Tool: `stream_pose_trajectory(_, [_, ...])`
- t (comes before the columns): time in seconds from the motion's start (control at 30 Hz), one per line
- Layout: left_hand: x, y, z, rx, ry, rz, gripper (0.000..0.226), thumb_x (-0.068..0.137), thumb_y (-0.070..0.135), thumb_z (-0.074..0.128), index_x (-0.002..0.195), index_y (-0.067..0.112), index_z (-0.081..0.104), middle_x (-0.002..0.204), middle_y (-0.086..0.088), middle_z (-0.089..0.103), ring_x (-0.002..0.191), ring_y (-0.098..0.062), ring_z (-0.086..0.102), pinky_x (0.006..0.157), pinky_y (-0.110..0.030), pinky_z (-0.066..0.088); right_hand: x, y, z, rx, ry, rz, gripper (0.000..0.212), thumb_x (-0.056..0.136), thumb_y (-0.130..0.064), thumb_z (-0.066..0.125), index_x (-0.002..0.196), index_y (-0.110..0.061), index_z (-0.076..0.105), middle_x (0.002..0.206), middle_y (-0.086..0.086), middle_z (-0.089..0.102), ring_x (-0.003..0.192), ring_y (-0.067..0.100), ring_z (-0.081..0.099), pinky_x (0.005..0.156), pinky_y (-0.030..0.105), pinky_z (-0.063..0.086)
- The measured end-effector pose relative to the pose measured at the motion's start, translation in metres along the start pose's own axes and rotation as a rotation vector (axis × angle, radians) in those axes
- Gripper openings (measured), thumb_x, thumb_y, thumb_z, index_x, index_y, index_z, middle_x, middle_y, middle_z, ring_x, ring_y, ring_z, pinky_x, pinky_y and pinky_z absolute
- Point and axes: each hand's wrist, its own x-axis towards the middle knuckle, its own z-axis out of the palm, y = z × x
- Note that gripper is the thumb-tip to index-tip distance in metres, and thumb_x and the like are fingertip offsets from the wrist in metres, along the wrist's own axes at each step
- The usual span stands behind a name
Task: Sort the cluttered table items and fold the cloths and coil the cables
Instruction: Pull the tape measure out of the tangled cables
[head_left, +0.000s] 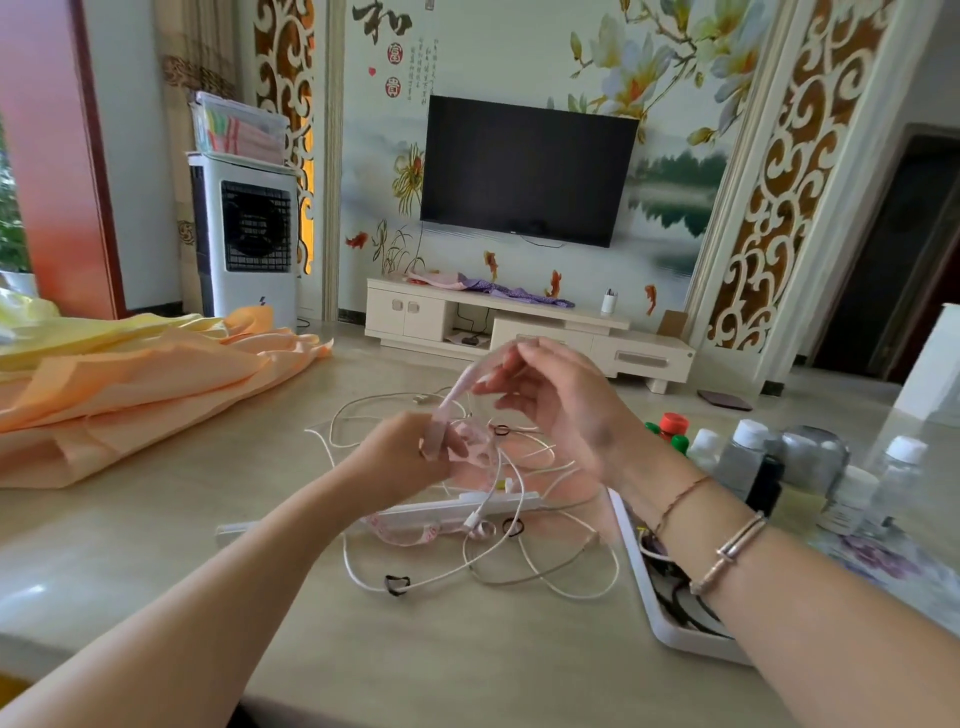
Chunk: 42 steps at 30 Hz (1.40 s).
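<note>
A pink measuring tape is wound round the fingers of my left hand above the middle of the beige table. My right hand holds the tape's free end up a little higher and to the right. Below both hands lies a tangle of white cables with small black bands on them, plus more pink tape. A white power strip runs under the tangle. Orange and yellow cloths are heaped at the table's left.
A white tray holding dark cords sits under my right forearm. Several clear bottles with white caps and red and green caps stand at the right. A TV, a cabinet and an air cooler stand beyond the table.
</note>
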Motion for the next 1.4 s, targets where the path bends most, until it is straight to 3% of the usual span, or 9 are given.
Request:
stream_pose_trajectory(0.13, [0.002,-0.006,0.008,0.023,0.048,-0.087,0.016,0.091,0.014,0.059,0.080,0.009,0.070,0.075,0.007,0.067,0.061,-0.001,0.054,0.065,-0.024,0.042,-0.003,-0.019,-0.011,0.024,0.127,-0.125,0.030,0.104,-0.015,0.029,0.094,-0.007,0.056,0.074,0.007,0.064,0.074,0.020,0.062,0.066,0.028,0.047])
stream_pose_trajectory(0.27, [-0.001,0.003,0.003,-0.212,0.123,-0.071,0.040,0.101,0.026,0.043,0.076,0.014,0.071,0.068,-0.001,0.071,0.069,-0.018,0.064,0.079,-0.035,0.050,-0.017,-0.023,-0.023,-0.393,0.218,-0.072,0.034,0.104,-0.021,0.029,0.101,-0.007,0.059,0.059,-0.001,0.050,0.071,0.019,0.053,0.074,0.030,0.043])
stream_pose_trajectory(0.43, [-0.013,0.039,-0.006,-0.584,0.112,0.024,0.048,0.102,0.025,0.036,0.069,0.007,0.065,0.063,-0.012,0.058,0.052,-0.014,0.052,0.073,-0.026,0.048,-0.024,0.005,-0.015,-0.671,0.096,0.112,0.019,0.101,-0.016,0.042,0.117,-0.015,0.051,0.070,-0.003,0.047,0.052,0.006,0.044,0.055,0.019,0.045])
stream_pose_trajectory(0.6, [-0.024,0.054,-0.018,-0.846,0.039,0.064,0.055,0.101,0.018,0.036,0.050,0.012,0.054,0.056,-0.009,0.043,0.043,-0.012,0.031,0.054,-0.022,0.029,-0.012,0.031,0.005,-0.697,-0.159,0.175,0.058,0.089,-0.013,0.062,0.138,-0.033,0.036,0.072,-0.012,0.052,0.050,0.005,0.040,0.044,0.019,0.036])
stream_pose_trajectory(0.73, [-0.026,0.053,-0.029,-0.970,0.025,0.090,0.046,0.098,0.019,0.041,0.054,0.006,0.041,0.056,-0.008,0.044,0.044,-0.013,0.025,0.056,-0.028,0.027,0.001,0.042,0.020,-0.754,-0.249,0.208,0.012,0.088,-0.021,0.066,0.099,-0.025,0.062,0.051,-0.018,0.049,0.042,-0.002,0.040,0.049,0.015,0.032])
stream_pose_trajectory(0.9, [-0.025,0.049,-0.040,-0.781,0.055,0.011,0.042,0.098,0.021,0.047,0.059,0.003,0.045,0.045,0.002,0.035,0.042,-0.010,0.024,0.046,-0.019,0.023,0.007,0.046,0.015,-0.831,-0.114,0.180,0.027,0.094,-0.027,0.056,0.072,-0.013,0.066,0.049,-0.009,0.043,0.040,0.004,0.035,0.045,0.020,0.032])
stream_pose_trajectory(1.07, [-0.019,0.031,-0.047,-0.336,0.303,-0.135,0.035,0.093,0.027,0.059,0.062,0.010,0.057,0.047,0.006,0.047,0.047,-0.010,0.036,0.053,-0.025,0.032,0.007,0.026,-0.023,-1.032,0.178,0.128,0.022,0.096,-0.025,0.052,0.080,-0.018,0.066,0.062,-0.008,0.056,0.045,0.010,0.041,0.048,0.025,0.037])
stream_pose_trajectory(1.2, [-0.014,0.013,-0.049,-0.020,0.430,-0.131,0.027,0.091,0.022,0.058,0.078,0.000,0.066,0.061,-0.009,0.057,0.055,-0.018,0.044,0.055,-0.029,0.033,0.004,0.005,-0.043,-1.112,0.176,0.086,0.040,0.094,-0.035,0.056,0.073,-0.002,0.061,0.062,0.002,0.055,0.054,0.013,0.046,0.053,0.027,0.032])
stream_pose_trajectory(1.4, [-0.009,-0.013,-0.049,0.286,0.495,-0.236,0.033,0.093,0.033,0.053,0.070,0.010,0.053,0.067,-0.007,0.058,0.060,-0.026,0.052,0.052,-0.029,0.036,0.000,-0.012,-0.053,-0.995,0.223,0.041,0.034,0.083,-0.029,0.072,0.061,-0.014,0.052,0.053,-0.001,0.041,0.053,0.010,0.038,0.057,0.028,0.030])
